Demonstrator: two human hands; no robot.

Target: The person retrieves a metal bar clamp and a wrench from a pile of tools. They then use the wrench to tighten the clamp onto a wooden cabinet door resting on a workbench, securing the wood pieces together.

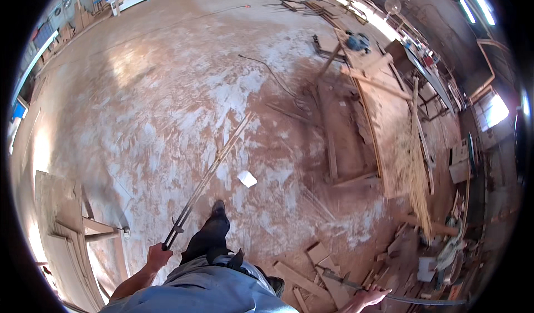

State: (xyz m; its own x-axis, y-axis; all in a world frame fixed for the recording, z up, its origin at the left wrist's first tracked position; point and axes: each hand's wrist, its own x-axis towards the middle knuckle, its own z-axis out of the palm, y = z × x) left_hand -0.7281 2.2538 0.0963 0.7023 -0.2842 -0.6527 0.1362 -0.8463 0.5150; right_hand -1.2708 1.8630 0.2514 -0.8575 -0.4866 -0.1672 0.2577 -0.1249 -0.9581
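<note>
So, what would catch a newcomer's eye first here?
Probably the long, clamp-like metal bars slanting forward over the dusty floor from the person's left hand. Next, the small white scrap ahead of the left shoe, then the wooden workbench at right, straw-coloured strips along its edge.

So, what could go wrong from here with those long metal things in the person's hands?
The long metal tool in the left hand juts well ahead, so its far end might bump something. The right hand holds a second metal bar that crosses loose boards in this view; it may catch on them. The white scrap lies just ahead of a shoe and could slip underfoot.
</note>
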